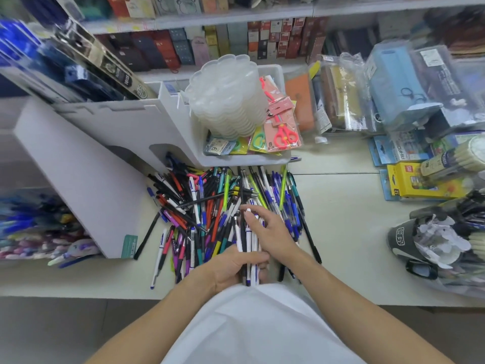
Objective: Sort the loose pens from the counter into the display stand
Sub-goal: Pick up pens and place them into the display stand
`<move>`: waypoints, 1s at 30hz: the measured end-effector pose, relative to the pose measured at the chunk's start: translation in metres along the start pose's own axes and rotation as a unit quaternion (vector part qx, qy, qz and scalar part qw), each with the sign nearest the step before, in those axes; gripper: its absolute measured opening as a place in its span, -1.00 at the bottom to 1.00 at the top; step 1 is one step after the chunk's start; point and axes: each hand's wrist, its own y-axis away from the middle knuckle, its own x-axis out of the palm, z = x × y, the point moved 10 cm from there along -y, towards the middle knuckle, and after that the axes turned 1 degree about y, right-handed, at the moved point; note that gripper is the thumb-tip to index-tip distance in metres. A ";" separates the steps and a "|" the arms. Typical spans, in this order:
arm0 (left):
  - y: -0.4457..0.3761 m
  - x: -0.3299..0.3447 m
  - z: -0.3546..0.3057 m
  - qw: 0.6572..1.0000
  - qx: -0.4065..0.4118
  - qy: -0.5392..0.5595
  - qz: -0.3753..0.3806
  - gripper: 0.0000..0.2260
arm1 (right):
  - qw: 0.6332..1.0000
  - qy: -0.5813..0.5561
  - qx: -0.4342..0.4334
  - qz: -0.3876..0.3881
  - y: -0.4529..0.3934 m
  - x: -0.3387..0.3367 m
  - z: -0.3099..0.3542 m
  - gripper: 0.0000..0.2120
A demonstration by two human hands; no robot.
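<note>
A big heap of loose pens in many colours lies on the pale counter. My left hand grips a bundle of white and black pens near the counter's front edge. My right hand rests on top of that bundle, with its fingers curled over the pens' upper ends. The white display stand rises at the left of the heap, its stepped top facing the back. Its left side holds blurred rows of pens.
A white tray with clear plastic lids and packed scissors stands behind the heap. Packaged pencil cases and a yellow box fill the right. A dark cup of stationery sits at the right edge. Shelves run along the back.
</note>
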 end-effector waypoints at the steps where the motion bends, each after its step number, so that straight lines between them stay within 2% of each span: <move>1: -0.001 0.001 0.001 1.000 0.008 0.001 -0.008 -0.88 | 0.999 -0.007 0.022 0.023 0.001 0.002 -0.004 -0.67; 3: -0.003 0.000 -0.003 0.999 0.027 -0.007 -0.034 -0.85 | 0.997 -0.046 0.057 0.038 0.002 -0.003 -0.004 -0.59; 6: -0.003 -0.006 -0.023 0.992 0.089 -0.043 -0.072 -0.85 | 0.994 -0.074 0.075 0.008 0.004 -0.022 -0.002 -0.47; 8: 0.000 -0.007 -0.037 0.987 0.127 -0.069 -0.076 -0.81 | 0.999 -0.023 0.043 -0.011 0.006 -0.036 0.006 -0.57; 11: 0.005 -0.006 -0.050 0.984 0.137 -0.096 -0.059 -0.76 | 1.000 0.014 0.002 -0.018 0.006 -0.045 0.018 -0.76; 15: 0.010 0.007 -0.052 0.988 0.119 -0.097 0.000 -0.77 | 0.998 -0.058 0.022 -0.006 0.003 -0.042 0.028 -0.56; 18: 0.018 0.011 -0.049 0.991 0.124 -0.057 0.010 -0.80 | 0.998 -0.050 0.011 0.020 0.003 -0.036 0.040 -0.59; 20: 0.024 0.005 -0.051 0.989 0.141 -0.038 -0.009 -0.80 | 0.999 -0.050 -0.008 0.012 0.002 -0.039 0.047 -0.68; 25: 0.033 -0.007 -0.054 0.981 0.161 -0.068 -0.080 -0.68 | 0.997 -0.049 -0.006 -0.056 0.002 -0.060 0.059 -0.83; 30: 0.034 -0.018 -0.054 0.973 0.182 -0.060 -0.129 -0.63 | 0.999 -0.027 -0.009 -0.028 0.008 -0.059 0.075 -0.86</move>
